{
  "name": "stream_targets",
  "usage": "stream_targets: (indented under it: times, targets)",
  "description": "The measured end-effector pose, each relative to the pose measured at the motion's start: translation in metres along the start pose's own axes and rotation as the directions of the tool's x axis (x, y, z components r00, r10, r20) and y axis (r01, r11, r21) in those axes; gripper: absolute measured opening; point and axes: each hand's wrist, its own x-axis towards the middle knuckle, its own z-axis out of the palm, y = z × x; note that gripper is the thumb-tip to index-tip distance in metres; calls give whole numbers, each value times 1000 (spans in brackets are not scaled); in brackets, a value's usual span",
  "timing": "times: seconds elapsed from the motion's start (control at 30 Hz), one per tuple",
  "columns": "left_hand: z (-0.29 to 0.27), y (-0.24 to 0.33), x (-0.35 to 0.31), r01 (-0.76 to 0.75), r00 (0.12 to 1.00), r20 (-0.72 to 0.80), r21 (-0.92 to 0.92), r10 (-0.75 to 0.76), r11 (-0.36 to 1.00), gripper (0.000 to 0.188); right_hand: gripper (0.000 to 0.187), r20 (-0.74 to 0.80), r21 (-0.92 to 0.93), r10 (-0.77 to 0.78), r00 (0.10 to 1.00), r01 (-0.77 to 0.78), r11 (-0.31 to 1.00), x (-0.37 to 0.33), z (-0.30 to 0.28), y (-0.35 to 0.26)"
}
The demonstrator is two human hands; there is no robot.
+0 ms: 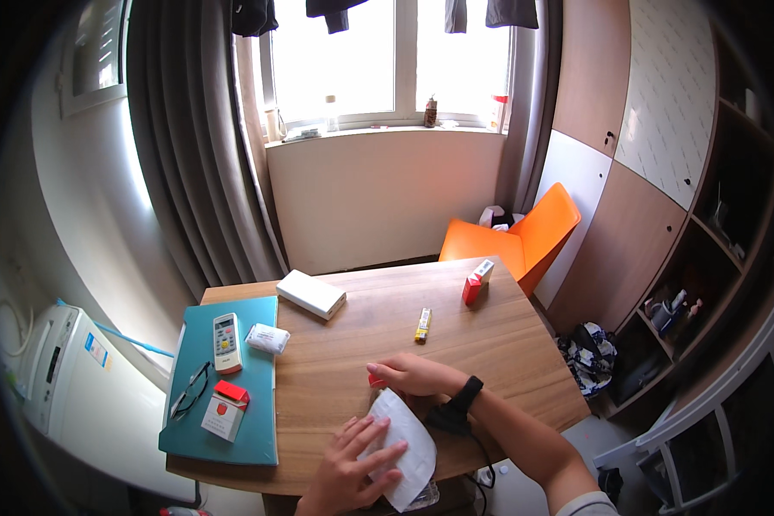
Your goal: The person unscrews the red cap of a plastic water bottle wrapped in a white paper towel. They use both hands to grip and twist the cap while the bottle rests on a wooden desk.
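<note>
A clear plastic bottle [425, 496] with a red cap lies tilted at the table's near edge, mostly covered by a white tissue [410, 451]. My right hand [417, 376] is closed round the bottle's neck end, thumb by the red cap [374, 379]. My left hand [357, 464] lies spread over the tissue, fingers apart and flat, pressing it against the bottle. Part of the bottle's body is hidden under the tissue and hands. A black band [467, 393] circles my right wrist.
On the teal folder [258, 451] at left lie a remote [227, 342], a tissue packet [267, 338], glasses [190, 391] and a red-and-white cigarette pack [225, 413]. Beyond are a white box [311, 294], yellow lighter [423, 325] and another red-and-white pack [477, 282]. An orange chair [549, 224] stands behind.
</note>
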Motion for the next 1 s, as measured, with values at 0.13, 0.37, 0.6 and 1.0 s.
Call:
stream_targets:
  times: [0.13,0.37,0.6,1.0]
  targets:
    - [-8,16,2,5,993,121,-105,8,994,37,60,-28,11,-88,996,88,996,5,3,12]
    - [-8,31,-1,-61,997,46,58,59,996,35,60,-3,39,-50,999,50,998,7,7,21]
    - [-9,9,14,34,996,78,96,-41,995,42,61,20,40,25,999,-26,999,-1,-1,3]
    - [-6,29,12,-2,991,132,85,-9,996,48,57,43,18,-1,999,0,1000,-2,-3,-4]
